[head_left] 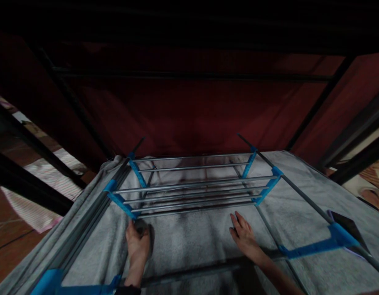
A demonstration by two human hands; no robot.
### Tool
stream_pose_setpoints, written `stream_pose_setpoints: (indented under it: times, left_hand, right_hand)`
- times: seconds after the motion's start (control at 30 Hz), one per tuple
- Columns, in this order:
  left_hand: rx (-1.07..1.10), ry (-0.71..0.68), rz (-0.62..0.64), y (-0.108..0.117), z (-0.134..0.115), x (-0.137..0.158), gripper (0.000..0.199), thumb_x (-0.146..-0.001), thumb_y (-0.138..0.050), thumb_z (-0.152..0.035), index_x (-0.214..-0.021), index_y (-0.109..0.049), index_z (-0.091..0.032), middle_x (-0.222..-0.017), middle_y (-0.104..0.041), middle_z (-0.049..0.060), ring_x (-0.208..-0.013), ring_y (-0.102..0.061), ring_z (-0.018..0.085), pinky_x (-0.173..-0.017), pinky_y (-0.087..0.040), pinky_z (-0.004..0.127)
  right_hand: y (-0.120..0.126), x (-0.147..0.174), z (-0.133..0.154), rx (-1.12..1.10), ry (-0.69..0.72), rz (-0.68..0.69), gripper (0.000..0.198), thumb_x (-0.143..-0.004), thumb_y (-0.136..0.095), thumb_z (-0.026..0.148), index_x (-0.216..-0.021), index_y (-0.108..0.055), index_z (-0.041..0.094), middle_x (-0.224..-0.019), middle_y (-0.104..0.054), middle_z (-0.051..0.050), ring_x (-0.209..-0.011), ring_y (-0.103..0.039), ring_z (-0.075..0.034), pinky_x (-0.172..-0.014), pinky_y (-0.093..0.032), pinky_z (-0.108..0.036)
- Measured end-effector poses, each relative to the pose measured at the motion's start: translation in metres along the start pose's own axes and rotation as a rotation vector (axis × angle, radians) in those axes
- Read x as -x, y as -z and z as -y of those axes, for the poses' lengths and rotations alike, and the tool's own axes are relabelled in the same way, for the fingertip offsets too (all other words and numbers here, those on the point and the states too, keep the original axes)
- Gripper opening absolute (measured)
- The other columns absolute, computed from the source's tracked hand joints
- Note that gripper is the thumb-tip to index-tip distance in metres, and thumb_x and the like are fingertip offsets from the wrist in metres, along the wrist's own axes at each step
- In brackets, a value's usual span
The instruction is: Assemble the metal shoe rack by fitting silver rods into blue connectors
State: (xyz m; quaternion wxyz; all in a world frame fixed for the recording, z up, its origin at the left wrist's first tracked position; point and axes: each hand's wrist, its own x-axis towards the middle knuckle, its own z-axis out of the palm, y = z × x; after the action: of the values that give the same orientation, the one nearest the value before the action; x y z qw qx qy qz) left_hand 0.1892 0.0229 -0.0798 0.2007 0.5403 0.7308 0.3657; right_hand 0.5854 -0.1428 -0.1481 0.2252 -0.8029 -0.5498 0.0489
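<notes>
A rack of grey metal tubes (197,186) joined by blue plastic brackets (271,186) lies on a grey blanket (189,241). My left hand (138,242) is at the rack's near left side, just under the lower end of a blue bracket (119,203). Its fingers are curled at the side tube there, and part of that grip is hidden. Near the right end of the lowest crossbar, my right hand (243,234) is over the blanket with fingers stretched out, holding nothing.
A dark-screened phone or tablet (351,233) lies on the blanket at right, beside a long side tube. Blue brackets (325,241) also sit nearer me. Dark metal posts (312,102) and red cloth (192,110) enclose the back. Striped cloth (38,196) lies at left.
</notes>
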Motion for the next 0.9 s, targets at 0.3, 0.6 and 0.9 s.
stream_pose_setpoints:
  times: [0.3, 0.6, 0.9]
  left_hand:
    - [-0.324, -0.211, 0.188, -0.02, 0.007, 0.017, 0.051, -0.096, -0.046, -0.025, -0.139, -0.06, -0.002, -0.155, -0.049, 0.025, -0.147, -0.046, 0.036, -0.125, -0.037, 0.044]
    - [-0.689, -0.227, 0.291, -0.032, -0.019, 0.02, 0.058, -0.099, -0.042, -0.031, -0.15, -0.051, -0.003, -0.158, -0.048, 0.024, -0.149, -0.045, 0.032, -0.123, -0.036, 0.044]
    - [-0.753, -0.357, 0.317, -0.038, -0.025, 0.042, 0.067, -0.099, -0.042, -0.036, -0.152, -0.045, 0.005, -0.158, -0.043, 0.031, -0.151, -0.04, 0.039, -0.123, -0.034, 0.057]
  right_hand:
    - [0.033, -0.012, 0.034, 0.252, -0.089, 0.293, 0.064, -0.096, -0.045, 0.034, -0.157, -0.047, 0.015, -0.163, -0.042, -0.02, -0.152, -0.039, -0.034, -0.123, -0.031, -0.057]
    - [0.067, -0.019, 0.065, 0.013, 0.058, 0.518, 0.058, -0.099, -0.043, 0.034, -0.153, -0.055, 0.015, -0.162, -0.047, -0.016, -0.153, -0.039, -0.03, -0.126, -0.032, -0.048]
    - [0.189, -0.058, 0.157, -0.827, 0.329, 1.068, 0.049, -0.099, -0.059, 0.052, -0.14, -0.067, 0.025, -0.134, -0.072, -0.01, -0.126, -0.066, -0.024, -0.109, -0.052, -0.039]
